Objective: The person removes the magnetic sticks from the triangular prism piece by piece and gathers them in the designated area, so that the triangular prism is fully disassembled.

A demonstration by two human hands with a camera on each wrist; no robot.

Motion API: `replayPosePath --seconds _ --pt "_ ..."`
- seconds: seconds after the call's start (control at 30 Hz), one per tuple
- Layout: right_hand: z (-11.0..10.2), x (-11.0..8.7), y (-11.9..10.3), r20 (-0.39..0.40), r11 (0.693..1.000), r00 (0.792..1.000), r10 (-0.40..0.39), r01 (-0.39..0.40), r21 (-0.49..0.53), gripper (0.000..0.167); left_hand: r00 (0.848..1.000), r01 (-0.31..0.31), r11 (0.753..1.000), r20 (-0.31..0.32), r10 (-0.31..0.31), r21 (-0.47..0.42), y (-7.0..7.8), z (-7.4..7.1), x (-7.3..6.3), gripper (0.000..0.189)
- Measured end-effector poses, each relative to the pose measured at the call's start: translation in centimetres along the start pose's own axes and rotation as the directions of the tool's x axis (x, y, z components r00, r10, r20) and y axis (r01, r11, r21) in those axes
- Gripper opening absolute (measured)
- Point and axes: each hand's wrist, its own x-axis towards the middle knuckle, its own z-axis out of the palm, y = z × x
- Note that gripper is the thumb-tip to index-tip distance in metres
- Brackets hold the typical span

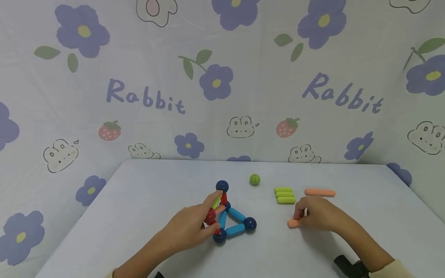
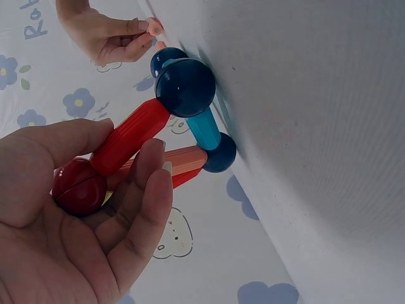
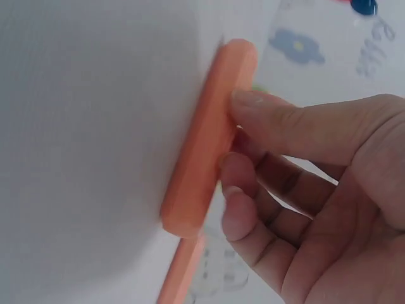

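Observation:
A ball-and-stick toy frame (image 1: 235, 230) stands mid-table, with dark blue balls and light blue sticks forming a triangle at its base. Red sticks, an orange stick and a green stick rise from it, meeting a red ball (image 2: 80, 187) or another dark blue ball (image 1: 222, 186). My left hand (image 1: 185, 227) grips it around the red ball and a red stick (image 2: 131, 136); the palm side partly hides these joints. To the right, my right hand (image 1: 320, 214) pinches a loose orange stick (image 3: 209, 145) between thumb and fingers, low at the tabletop.
Beyond my right hand lie several green sticks (image 1: 285, 195) side by side and another orange stick (image 1: 320, 192). A green ball (image 1: 255, 179) sits farther back. Behind the white table (image 1: 156, 181) hangs a patterned cloth (image 1: 257, 96).

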Motion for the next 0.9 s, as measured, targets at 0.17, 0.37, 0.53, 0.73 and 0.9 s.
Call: replayPosePath --seconds 0.17,0.37,0.53,0.73,0.9 --pt "-1.3 -0.6 2.6 -0.066 0.997 0.997 0.038 -0.042 -0.058 0.023 1.0 -0.01 1.0 -0.01 0.01 -0.003 0.1 0.1 0.0 0.08" --pt "-2.5 -0.3 5.3 -0.131 0.983 0.983 0.131 -0.146 -0.115 0.013 1.0 -0.015 1.0 -0.014 0.015 -0.005 0.2 0.2 -0.1 0.079" --pt "-2.8 0.4 6.7 -0.177 0.979 0.974 0.14 -0.163 -0.12 0.007 1.0 -0.018 1.0 -0.014 0.018 -0.004 0.1 0.0 -0.1 0.079" --pt "-3.0 1.4 7.3 -0.192 0.979 0.97 0.146 -0.17 -0.112 0.008 1.0 -0.017 1.0 -0.009 0.017 -0.005 0.0 -0.1 -0.1 0.079" --pt "-3.0 2.1 7.8 -0.199 0.974 0.964 0.178 -0.201 -0.102 0.024 1.0 -0.017 1.0 -0.007 0.017 -0.008 -0.2 -0.2 -0.1 0.079"
